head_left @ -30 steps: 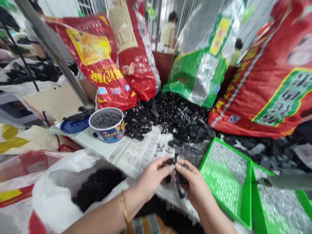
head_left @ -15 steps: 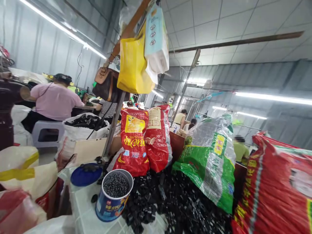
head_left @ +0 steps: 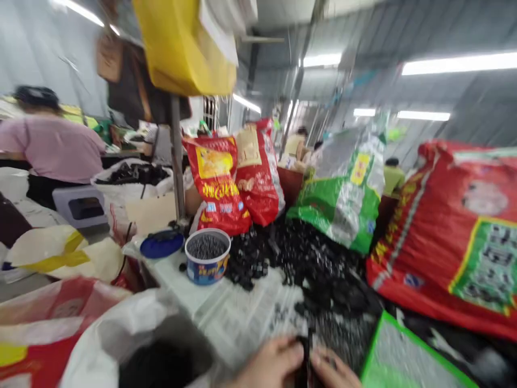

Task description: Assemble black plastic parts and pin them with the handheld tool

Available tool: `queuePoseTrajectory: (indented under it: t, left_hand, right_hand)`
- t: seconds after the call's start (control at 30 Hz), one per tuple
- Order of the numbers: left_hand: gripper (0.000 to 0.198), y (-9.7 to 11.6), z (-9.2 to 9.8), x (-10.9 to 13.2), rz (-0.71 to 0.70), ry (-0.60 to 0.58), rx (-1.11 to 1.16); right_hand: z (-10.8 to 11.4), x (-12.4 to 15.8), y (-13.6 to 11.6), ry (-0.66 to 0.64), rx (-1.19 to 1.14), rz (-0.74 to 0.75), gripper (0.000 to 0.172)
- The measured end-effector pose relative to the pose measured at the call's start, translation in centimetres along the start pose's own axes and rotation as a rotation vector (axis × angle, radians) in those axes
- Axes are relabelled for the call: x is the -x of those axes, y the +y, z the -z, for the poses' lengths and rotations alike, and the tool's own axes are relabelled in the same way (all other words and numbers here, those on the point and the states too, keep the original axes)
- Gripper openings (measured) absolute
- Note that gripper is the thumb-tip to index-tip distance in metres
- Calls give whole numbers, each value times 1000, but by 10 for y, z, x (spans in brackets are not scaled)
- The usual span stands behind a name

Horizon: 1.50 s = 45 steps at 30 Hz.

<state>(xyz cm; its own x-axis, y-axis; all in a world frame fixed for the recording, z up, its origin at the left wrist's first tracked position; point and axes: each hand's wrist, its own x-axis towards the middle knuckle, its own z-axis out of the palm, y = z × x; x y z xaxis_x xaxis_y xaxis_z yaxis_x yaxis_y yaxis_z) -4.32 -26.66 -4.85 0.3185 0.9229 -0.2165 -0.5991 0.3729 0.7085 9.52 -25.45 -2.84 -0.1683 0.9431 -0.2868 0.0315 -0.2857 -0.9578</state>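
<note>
- Head view, 6 o'clock edge: the left hand has its fingertips drawn in narrow on a slim, black, plastic-looking piece.
- The right hand meets the same piece from its 3 o'clock side, fingers also close in on it; blur and the frame's edge hide the exact grip.
- The piece stands roughly upright between the hands, over a pale table partly covered by a printed paper sheet.
- From the hands, a loose heap of shiny black pieces lies at 12 to 1 o'clock, a bright green rectangular plastic tray at 3, a white-rimmed round blue tub at 10 to 11.
- To handle it well, I would pinch lightly, steady it with the left, work with the right, and look squarely down at the fingertips.
</note>
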Motion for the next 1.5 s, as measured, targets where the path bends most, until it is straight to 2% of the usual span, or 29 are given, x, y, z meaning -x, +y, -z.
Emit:
queuePoseTrajectory:
  t: [0.03,0.1,0.3,0.67,0.93,1.4,1.5]
  left_hand:
    - [44,-9,-2,11,61,64,32]
    - [39,-15,-3,23,114,86,30]
    - [28,-11,3,17,229,49,75]
    - [27,-14,4,8,188,59,-1]
    - [20,-14,7,0,245,84,41]
    - [20,-15,5,0,233,60,29]
    - [22,-14,2,3,221,57,-6]
  right_hand:
    - [-3,13,8,48,-42,-58,32]
    - [-7,28,15,140,-165,-146,29]
    - [-6,29,8,130,-284,-271,32]
    - [3,17,15,84,-204,-251,33]
    - [9,6,22,44,-29,-116,26]
    - [13,7,21,-6,-27,-120,24]
    - [14,5,24,32,49,-74,23]
